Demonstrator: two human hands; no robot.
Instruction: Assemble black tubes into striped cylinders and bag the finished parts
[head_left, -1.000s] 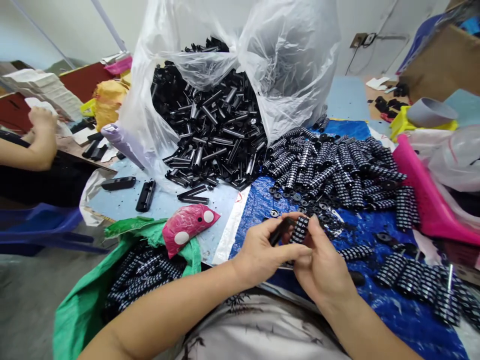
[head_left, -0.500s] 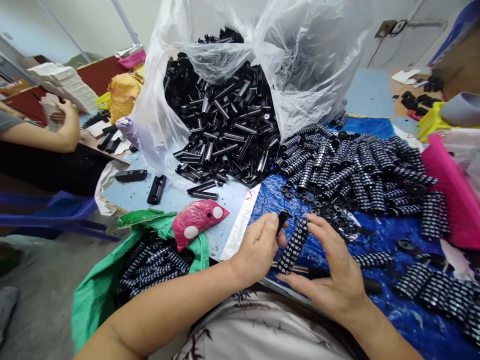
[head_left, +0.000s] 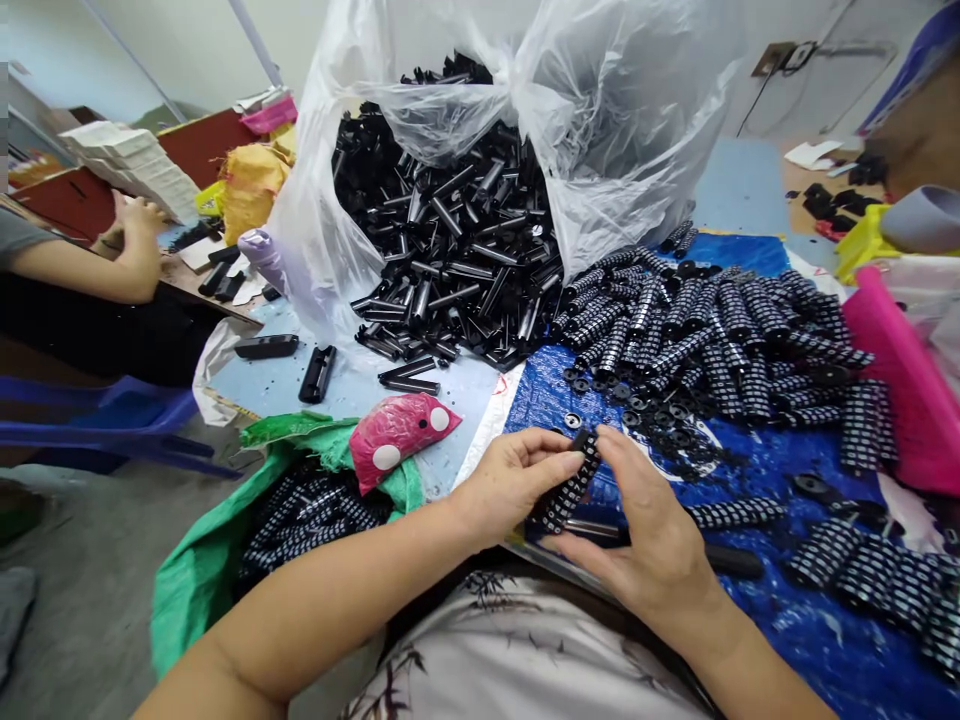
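Towering over the bench (head_left: 720, 190), a clear plastic bag (head_left: 622, 130) gapes around black plastic tubes (head_left: 450, 230). A blue sheet (head_left: 806, 645) lies beside it, carrying a heap of checked rollers (head_left: 705, 330). Near the front edge, the right hand (head_left: 664, 525) is clamped on a single checked roller (head_left: 571, 497) by its ends; the left hand (head_left: 514, 475) pinches a plain black piece (head_left: 580, 441) against it. Black discs (head_left: 679, 412) lie scattered beyond.

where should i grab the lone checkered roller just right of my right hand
Probably the middle of the roller, from above, pinched across its long sides: it lies flat, lengthwise left to right, on the blue sheet. A dark piece lies on its near side and your right hand is by its left end.
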